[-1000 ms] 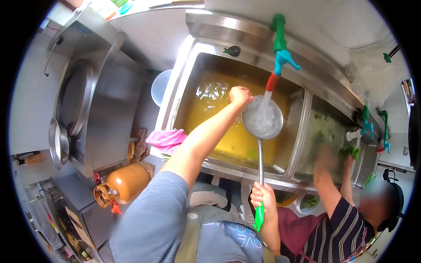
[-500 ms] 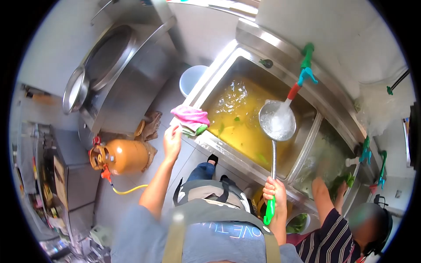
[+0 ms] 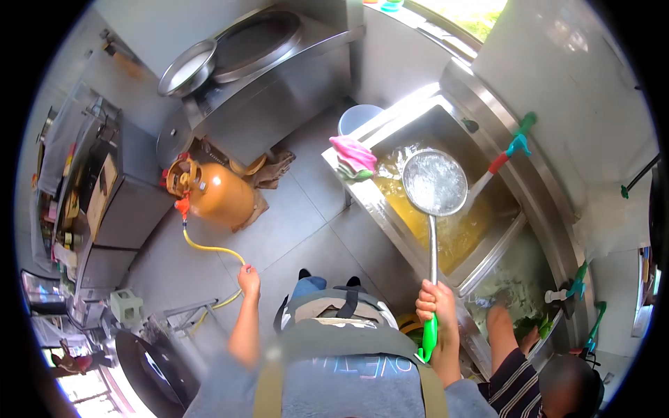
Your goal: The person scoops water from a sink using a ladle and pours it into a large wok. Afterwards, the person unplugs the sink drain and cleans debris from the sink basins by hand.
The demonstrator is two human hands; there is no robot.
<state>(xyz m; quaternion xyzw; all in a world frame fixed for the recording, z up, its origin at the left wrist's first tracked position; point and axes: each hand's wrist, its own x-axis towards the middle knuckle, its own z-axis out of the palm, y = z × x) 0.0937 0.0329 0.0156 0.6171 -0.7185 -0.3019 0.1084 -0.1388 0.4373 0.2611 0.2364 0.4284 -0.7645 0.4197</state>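
My right hand (image 3: 436,304) is wrapped round the green handle (image 3: 429,336) of a long metal strainer (image 3: 435,183), whose round head is over the near part of the sink (image 3: 390,221) with yellowish water. From the tap (image 3: 517,145) with its red nozzle, water runs down beside the strainer head. My left hand (image 3: 249,279) is over the floor at the left, its fingers curled. A yellow hose (image 3: 214,249) passes behind it; whether anything is in that hand I cannot make out. A pink cloth (image 3: 353,153) lies on the sink's left corner.
An orange gas cylinder (image 3: 221,194) stands on the floor. Behind it is a steel stove (image 3: 279,97) with a large pan and a metal bowl (image 3: 188,67). A co-worker (image 3: 519,380) at the lower right has hands in the second basin with green leaves. A pale bucket (image 3: 359,118) stands behind the sink.
The view has turned left. My left hand has moved from beside the strainer, past the pink cloth, away from the sink. The strainer has shifted out of the tap's stream, still in my right hand.
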